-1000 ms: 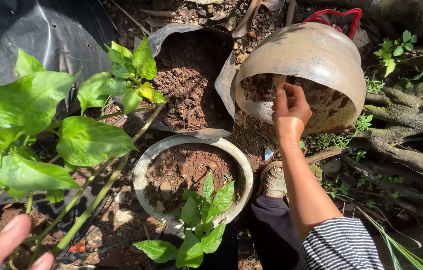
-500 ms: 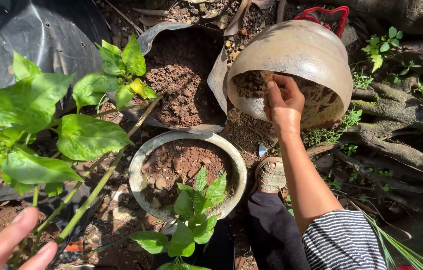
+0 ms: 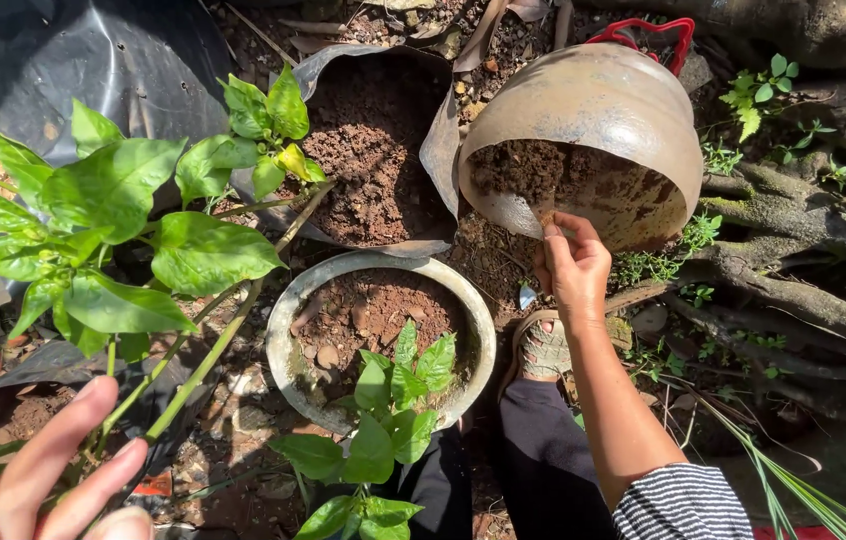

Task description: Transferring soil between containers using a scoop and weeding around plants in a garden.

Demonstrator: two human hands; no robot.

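While my right hand sits mid-frame with the fingers curled loosely, tips pressed against the lower rim of the tipped metal bowl, I wouldn't call it a real clench, more a hook on the edge with nothing closed inside the palm. That bowl lies straight up-frame from those fingertips, touching them, mouth turned down-left toward me with dark soil packed inside and a red handle poking out behind it at the top. Its long axis runs roughly left-to-right across the upper right of the frame.

My left hand is way off in the lower left corner, fingers spread and loose, holding nothing, just near the stem of the big leafy plant. So the right is by far the nearer hand to the bowl.

Down-left of the right hand, the round grey pot sits with reddish earth and a small seedling. Above that pot, a black bag of soil lies open, just beside the bowl. Tree roots run along the right.
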